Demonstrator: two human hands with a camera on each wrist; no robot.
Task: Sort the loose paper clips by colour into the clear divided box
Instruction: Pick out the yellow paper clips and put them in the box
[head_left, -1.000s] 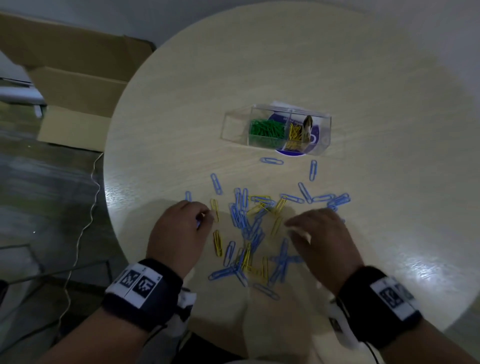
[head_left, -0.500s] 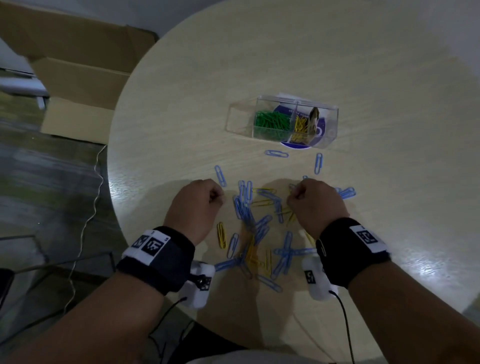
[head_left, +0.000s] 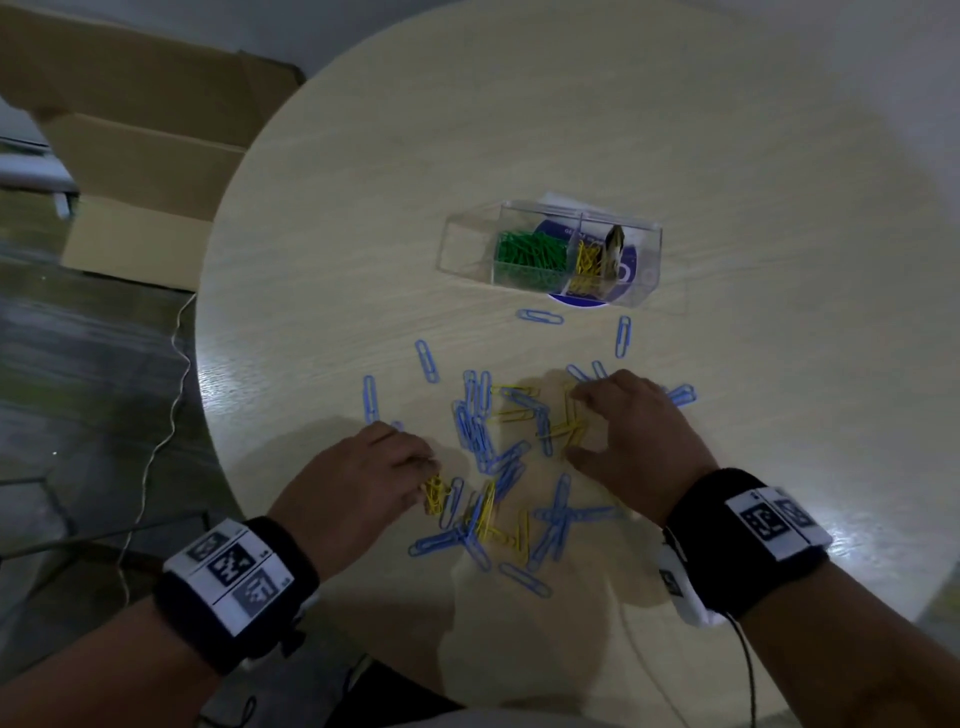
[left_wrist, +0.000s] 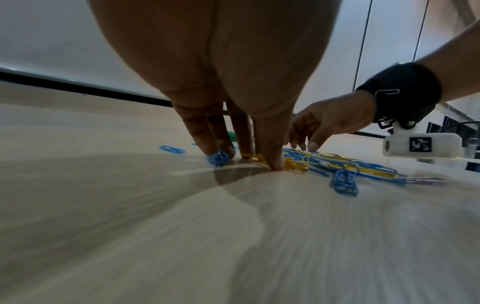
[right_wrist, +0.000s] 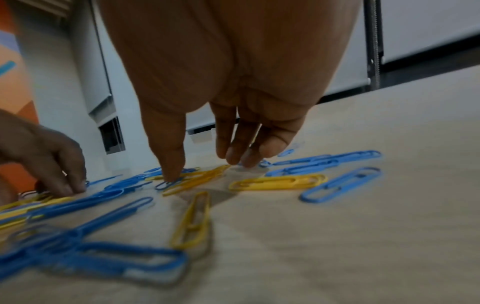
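Paper clips (head_left: 498, 462), blue and yellow, loose in a heap on the surface (head_left: 727, 156) between both hands. Left hand (head_left: 358, 483) at the heap's left edge, fingertips (left_wrist: 276, 164) straight and pressed down onto a yellow clip (head_left: 434, 493), probably to drag it clear of the blue ones before lifting. Right hand (head_left: 639, 441) at the heap's right edge, fingers spread and relaxed, thumb tip (right_wrist: 171, 174) on clips, other fingertips just over a yellow clip; no pinch visible. Clear divided box (head_left: 550, 254) well beyond the right hand's fingers, green clips (head_left: 530, 252) in one compartment, yellow in the next, kept within reach for drops. Cardboard box (head_left: 130, 156) off the surface, far beyond the left hand.
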